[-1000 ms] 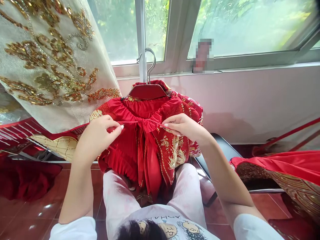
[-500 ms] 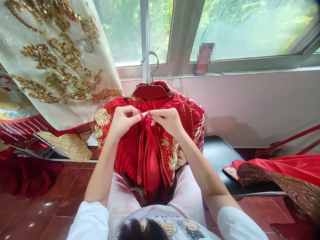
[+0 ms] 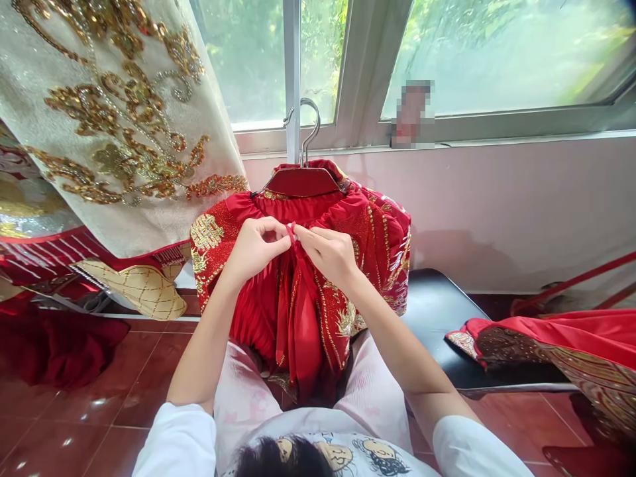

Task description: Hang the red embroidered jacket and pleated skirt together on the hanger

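A red garment with gold embroidery [image 3: 213,232] hangs in front of me on a red hanger [image 3: 301,182] with a metal hook. At its upper front, my left hand [image 3: 261,245] pinches a thin red cord [image 3: 291,230] between thumb and fingertips. Close against it, my right hand [image 3: 328,248] is closed on the same cord, its fingers pointing left. The two sets of fingertips nearly meet, and they partly hide the cord. Below them, long red fabric folds [image 3: 304,331] fall between my knees.
A white cloth with gold sequins [image 3: 134,132] hangs at the left. To the right stands a black bench [image 3: 432,318] with a red and gold garment [image 3: 561,338] lying over it. A window frame [image 3: 362,66] and pink wall [image 3: 497,212] are behind the hanger.
My fingertips have drawn closer together, and the loop of cord between them looks smaller. Both hands sit slightly lower on the garment.
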### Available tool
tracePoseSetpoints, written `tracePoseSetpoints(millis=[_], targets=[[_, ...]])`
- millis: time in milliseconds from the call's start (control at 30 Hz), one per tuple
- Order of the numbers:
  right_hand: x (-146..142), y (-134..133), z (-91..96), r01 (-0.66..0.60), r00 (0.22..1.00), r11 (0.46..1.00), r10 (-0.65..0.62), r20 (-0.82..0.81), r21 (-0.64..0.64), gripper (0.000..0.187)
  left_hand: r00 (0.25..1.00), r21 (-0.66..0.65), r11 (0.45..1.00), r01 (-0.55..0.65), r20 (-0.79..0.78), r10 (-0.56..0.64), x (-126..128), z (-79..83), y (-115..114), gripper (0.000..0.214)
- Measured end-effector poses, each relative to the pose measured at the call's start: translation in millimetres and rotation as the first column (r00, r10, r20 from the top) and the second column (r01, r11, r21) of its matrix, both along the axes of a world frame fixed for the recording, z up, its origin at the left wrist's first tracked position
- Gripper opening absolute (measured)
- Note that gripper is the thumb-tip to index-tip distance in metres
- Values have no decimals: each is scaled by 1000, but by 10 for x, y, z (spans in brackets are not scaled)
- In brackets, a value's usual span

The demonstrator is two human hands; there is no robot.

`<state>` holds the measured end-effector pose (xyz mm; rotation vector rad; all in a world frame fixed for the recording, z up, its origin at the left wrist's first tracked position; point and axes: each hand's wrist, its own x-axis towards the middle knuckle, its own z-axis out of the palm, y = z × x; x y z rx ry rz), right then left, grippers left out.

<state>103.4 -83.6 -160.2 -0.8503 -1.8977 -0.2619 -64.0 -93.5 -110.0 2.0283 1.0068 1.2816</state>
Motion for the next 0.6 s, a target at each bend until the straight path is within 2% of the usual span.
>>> tracePoseSetpoints(millis=[200,467,533,600], targets=[[-76,37,-99,26,996,999,-30,-84,-48,37,972,69,997,-22,-232,38,32,26,-26,16],[54,-5,102,-98,995,988,100,8,-121,29,977,128,992,14,-214,14,17,-77,0,3],[85,-7,128,-73,995,991,80,56,-112,23,974,152,988,36,-225,-1,6,-82,-17,3],[133,-5,124,2,997,995,6,77,-102,17,962,199,980,-13,-263,66,-21,-78,-52,5]])
